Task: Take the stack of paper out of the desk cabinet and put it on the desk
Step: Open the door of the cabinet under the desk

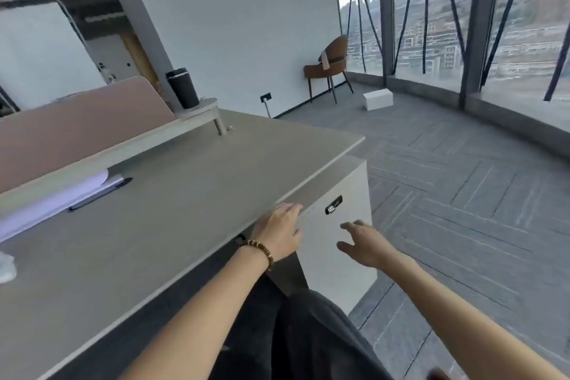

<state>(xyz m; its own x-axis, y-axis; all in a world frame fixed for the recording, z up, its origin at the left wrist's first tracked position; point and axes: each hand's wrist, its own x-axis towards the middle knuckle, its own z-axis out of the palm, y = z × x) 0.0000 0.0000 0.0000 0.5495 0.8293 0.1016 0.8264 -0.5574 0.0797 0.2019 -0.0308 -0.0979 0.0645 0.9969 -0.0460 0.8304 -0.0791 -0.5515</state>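
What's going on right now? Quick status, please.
Left hand on desk edge, right hand open at cabinet. Cabinet shut, paper unseen. Nothing blocking.

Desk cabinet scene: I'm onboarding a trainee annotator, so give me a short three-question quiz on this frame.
1. True or false: the door of the desk cabinet is shut.
2. Which hand rests at the front edge of the desk? A) left hand B) right hand C) neither
3. Fill in: the black cup stands on the raised ___ at the back of the desk.

Key:
1. True; no stack of paper from inside shows yet.
2. A; its wrist wears a beaded bracelet, while the right hand hovers open before the cabinet front.
3. Shelf.
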